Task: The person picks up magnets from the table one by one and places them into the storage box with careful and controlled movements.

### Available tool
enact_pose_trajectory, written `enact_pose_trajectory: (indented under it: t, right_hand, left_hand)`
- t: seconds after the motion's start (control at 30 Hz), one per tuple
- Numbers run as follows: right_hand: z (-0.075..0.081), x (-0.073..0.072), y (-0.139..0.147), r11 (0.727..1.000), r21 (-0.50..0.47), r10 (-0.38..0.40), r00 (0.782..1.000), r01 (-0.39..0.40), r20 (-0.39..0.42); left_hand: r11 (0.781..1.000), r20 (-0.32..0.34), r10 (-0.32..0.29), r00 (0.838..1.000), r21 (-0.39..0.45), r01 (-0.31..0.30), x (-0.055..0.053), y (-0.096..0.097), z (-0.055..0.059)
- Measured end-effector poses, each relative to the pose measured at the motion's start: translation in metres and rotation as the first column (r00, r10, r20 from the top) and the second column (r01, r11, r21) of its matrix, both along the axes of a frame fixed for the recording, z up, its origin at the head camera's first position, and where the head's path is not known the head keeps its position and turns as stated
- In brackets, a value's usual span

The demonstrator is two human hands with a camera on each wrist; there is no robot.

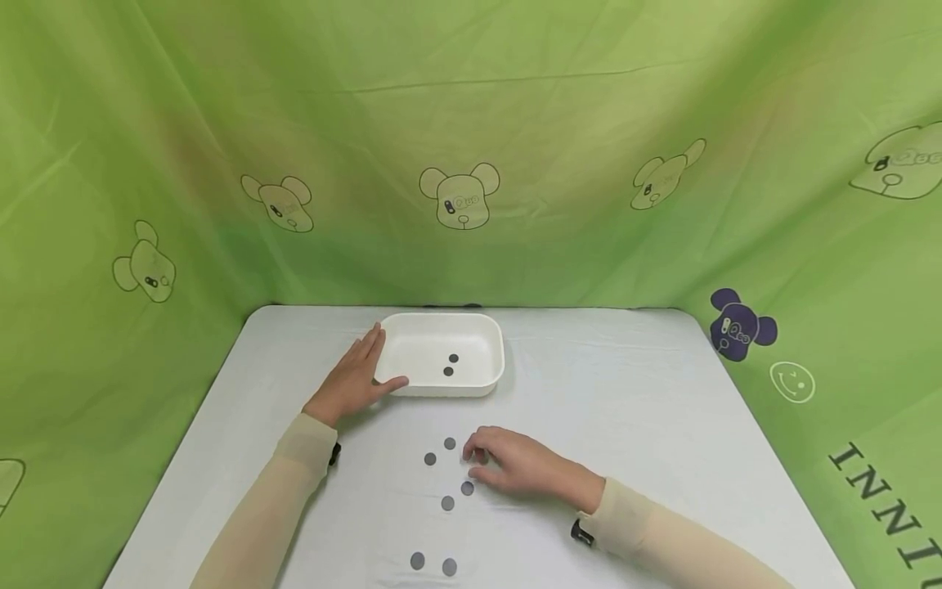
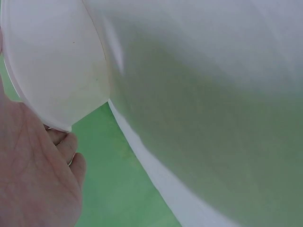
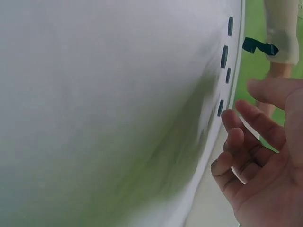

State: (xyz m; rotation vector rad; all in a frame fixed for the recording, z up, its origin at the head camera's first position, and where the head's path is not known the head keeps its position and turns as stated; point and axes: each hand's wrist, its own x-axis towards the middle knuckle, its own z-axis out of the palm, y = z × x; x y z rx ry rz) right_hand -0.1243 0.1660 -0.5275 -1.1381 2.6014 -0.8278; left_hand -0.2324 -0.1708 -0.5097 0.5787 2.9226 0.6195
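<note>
A white rectangular container stands at the back of the table, with two small dark grey discs inside. My left hand rests against its left side, fingers straight along the wall and thumb over the front rim. In the left wrist view, fingertips show past the container's edge. My right hand hovers over the table with loosely bent fingers, a gap between thumb and forefinger, and nothing visible held. Closest to it lie a disc below the thumb and another disc left of the fingertips.
More grey discs lie left of my right hand, including one disc and another disc. Two discs sit near the front. A white cloth covers the table. Green curtains with bear prints surround its back and sides.
</note>
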Motion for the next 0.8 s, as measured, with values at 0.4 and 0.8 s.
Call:
enact_pose_trajectory:
  t: [0.4,0.8]
  right_hand:
    - [-0.0042,0.0067,-0.0002,0.998,0.054,0.005,0.998,-0.008,0.059]
    - [-0.0003,0.0110,-0.0021,0.995,0.092,0.022,0.999,-0.025,0.032]
  left_hand:
    - [1.000,-0.008,0.001,1.000,0.008,-0.001,-0.0002,-0.0005,-0.0048]
    - [1.000,-0.021,-0.004,1.000,0.006,0.004,-0.0011,-0.0008,-0.0054]
